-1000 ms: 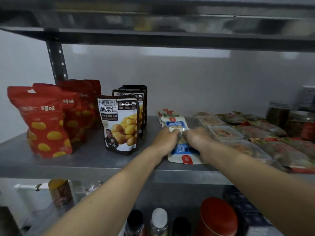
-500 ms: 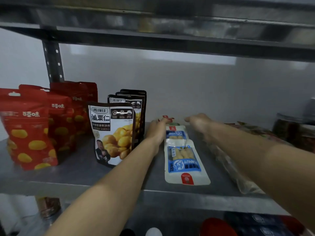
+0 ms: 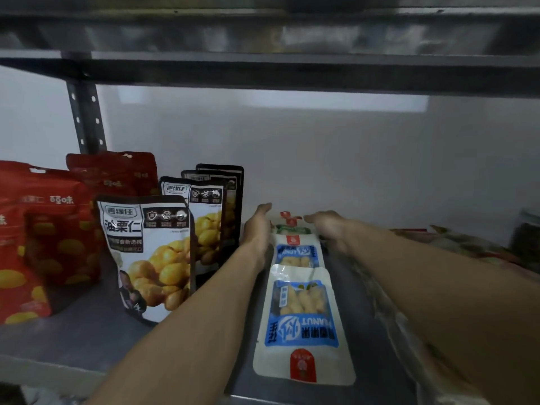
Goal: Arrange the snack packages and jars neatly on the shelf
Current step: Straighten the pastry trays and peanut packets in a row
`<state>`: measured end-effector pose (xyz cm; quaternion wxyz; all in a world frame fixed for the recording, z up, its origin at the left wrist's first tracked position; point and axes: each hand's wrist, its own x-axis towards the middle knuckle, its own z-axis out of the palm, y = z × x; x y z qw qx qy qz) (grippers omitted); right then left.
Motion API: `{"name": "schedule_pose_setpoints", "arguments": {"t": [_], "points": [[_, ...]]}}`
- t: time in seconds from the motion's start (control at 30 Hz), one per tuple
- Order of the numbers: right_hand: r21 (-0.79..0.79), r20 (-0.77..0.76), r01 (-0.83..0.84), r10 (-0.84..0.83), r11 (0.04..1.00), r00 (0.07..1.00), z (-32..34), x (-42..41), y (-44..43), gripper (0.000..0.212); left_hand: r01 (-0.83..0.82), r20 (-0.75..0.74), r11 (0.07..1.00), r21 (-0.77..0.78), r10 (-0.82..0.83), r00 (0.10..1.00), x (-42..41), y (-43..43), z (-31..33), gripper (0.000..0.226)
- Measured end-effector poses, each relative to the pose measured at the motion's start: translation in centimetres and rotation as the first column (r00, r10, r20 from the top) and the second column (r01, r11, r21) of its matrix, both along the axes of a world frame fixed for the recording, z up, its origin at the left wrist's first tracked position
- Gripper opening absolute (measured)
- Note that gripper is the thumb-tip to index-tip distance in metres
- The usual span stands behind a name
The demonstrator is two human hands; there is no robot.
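Peanut packets (image 3: 302, 314) run between open hands, rearmost blurred.

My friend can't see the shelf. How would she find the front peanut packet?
On the metal shelf, find the black-and-white chestnut bags standing left. Right of them runs a row of flat white packets; the front peanut packet lies nearest the edge, its blue label upside down.
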<state>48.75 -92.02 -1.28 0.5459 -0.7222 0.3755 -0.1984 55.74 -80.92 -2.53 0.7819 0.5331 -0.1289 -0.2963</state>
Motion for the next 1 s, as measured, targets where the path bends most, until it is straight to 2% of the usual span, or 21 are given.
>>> {"name": "schedule_pose_setpoints", "arguments": {"t": [0.2, 0.43, 0.83, 0.93, 1.0], "points": [[0.019, 0.032, -0.016, 0.016, 1.0, 0.999, -1.0, 1.1, -1.6, 0.035, 0.096, 0.068, 0.995, 0.006, -0.096, 0.993, -0.2, -0.6, 0.3, 0.035], [0.058, 0.055, -0.043, 0.04, 0.997, 0.998, -1.3, 1.1, -2.4, 0.03, 0.067, 0.09, 0.997, 0.038, -0.07, 0.993, 0.1, -1.2, 0.2, 0.032], [0.1, 0.064, -0.102, 0.096, 0.99, 0.993, -1.8, 1.5, -2.6, 0.023, 0.128, 0.148, 0.991, 0.037, -0.132, 0.98, 0.6, -1.6, -0.3, 0.029], [0.036, 0.032, -0.085, 0.084, 0.996, 0.996, -2.0, 1.4, -3.0, 0.029, 0.121, 0.166, 0.991, 0.063, -0.13, 0.978, 0.9, -1.7, -0.4, 0.026], [-0.135, -0.062, -0.065, 0.057, 0.989, 0.996, -1.8, 1.0, -2.8, 0.046, 0.065, 0.211, 0.992, 0.105, -0.086, 0.974, 1.1, -1.9, -0.5, 0.022]]}}
